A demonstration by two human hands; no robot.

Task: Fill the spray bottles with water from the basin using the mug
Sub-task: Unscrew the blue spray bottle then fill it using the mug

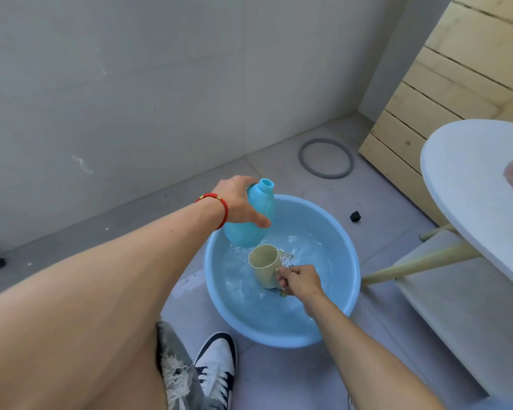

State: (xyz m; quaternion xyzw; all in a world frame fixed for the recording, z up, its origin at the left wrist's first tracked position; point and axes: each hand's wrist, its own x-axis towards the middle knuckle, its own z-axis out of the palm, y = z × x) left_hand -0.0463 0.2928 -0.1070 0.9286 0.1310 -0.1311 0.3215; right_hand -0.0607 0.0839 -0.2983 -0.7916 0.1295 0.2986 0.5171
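Note:
A light blue basin (pixel 342 313) with water stands on the tiled floor. My left hand (pixel 239 199) grips a blue spray bottle (pixel 251 221) with no cap, holding it roughly upright over the basin's far left rim, its open neck pointing up. My right hand (pixel 299 281) holds a cream mug (pixel 264 264) by its handle. The mug is tilted, its mouth facing up and left, its base low in the water, which is rippling around it.
A white round table (pixel 471 187) on wooden legs stands at the right, with a pale bench (pixel 456 306) beneath it. A grey ring (pixel 326 158) and a small black cap (pixel 355 216) lie on the floor behind the basin. My shoe (pixel 216 368) is near the basin's front.

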